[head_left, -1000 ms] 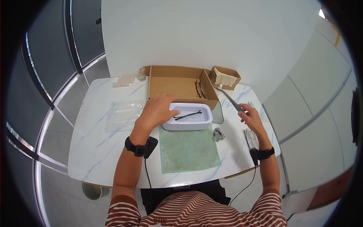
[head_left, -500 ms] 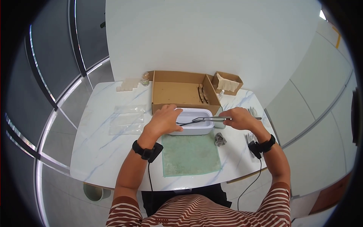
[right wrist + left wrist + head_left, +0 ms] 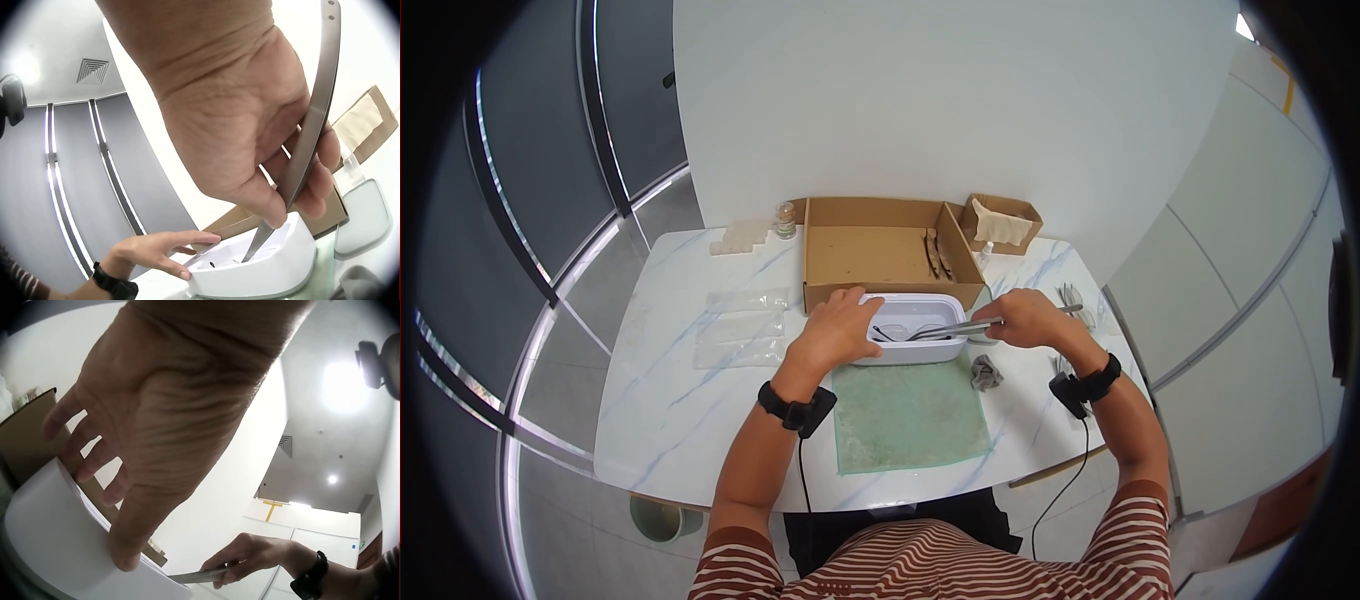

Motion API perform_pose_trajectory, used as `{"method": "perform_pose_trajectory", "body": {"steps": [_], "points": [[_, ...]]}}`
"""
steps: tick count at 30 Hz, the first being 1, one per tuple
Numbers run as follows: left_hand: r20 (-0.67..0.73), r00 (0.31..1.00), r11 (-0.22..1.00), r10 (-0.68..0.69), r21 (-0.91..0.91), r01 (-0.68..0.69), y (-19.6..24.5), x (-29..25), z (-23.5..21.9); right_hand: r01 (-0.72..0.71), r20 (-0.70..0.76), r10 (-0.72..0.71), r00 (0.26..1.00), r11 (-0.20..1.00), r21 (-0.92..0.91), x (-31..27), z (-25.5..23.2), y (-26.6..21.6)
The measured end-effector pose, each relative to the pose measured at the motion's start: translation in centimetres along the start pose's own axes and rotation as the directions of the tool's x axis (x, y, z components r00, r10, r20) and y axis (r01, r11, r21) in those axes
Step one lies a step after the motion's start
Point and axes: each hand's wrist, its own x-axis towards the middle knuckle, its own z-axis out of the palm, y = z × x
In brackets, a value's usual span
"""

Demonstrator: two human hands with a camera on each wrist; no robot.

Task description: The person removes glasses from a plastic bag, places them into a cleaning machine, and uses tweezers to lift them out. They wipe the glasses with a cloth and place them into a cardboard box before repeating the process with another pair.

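A white oblong tub (image 3: 912,351) stands at the back edge of a green mat, with a pair of eyeglasses (image 3: 892,333) in its basin. My left hand (image 3: 835,328) holds the tub's left end, thumb on the near wall and fingers over the far side, as the left wrist view (image 3: 144,419) of the hand shows. Long metal tweezers (image 3: 306,140) are pinched between the thumb and fingers of my right hand (image 3: 1032,318), to the right of the tub. They slant down leftward into the basin, their tips overlapping the eyeglasses.
Behind the tub stands an open cardboard box (image 3: 865,250) with dark slim pieces inside. A smaller box (image 3: 1008,225) with a cloth is at the back right. A crumpled grey cloth (image 3: 986,373) lies beside the green mat (image 3: 912,420). Clear plastic bags (image 3: 742,328) lie left.
My right hand has brought the tweezers from the right down into the tub. My left hand has settled on the tub's left end. The eyeglasses now lie with their lenses showing.
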Motion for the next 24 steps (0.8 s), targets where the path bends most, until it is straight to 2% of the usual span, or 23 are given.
{"method": "perform_pose_trajectory", "body": {"steps": [12, 19, 22, 24], "points": [[0.020, 1.000, 1.000, -0.006, -0.029, 0.007, 0.0, 0.2, 0.1, -0.030, -0.184, 0.026, 0.983, 0.999, -0.017, 2.1, 2.7, 1.5], [0.021, 1.000, 1.000, 0.004, -0.031, -0.003, -0.1, 0.3, 0.2, -0.026, -0.161, 0.025, 0.987, 1.000, -0.007, 1.1, 3.0, 0.8], [0.031, 1.000, 1.000, 0.000, -0.017, 0.001, 0.1, 0.3, -0.1, 0.017, -0.152, -0.016, 0.988, 1.000, 0.008, 0.3, 2.5, 0.5], [0.042, 0.999, 1.000, -0.006, -0.010, 0.006, 0.1, 0.3, -0.1, -0.020, -0.087, 0.019, 0.996, 1.000, -0.013, -0.4, 1.4, -0.5]]}}
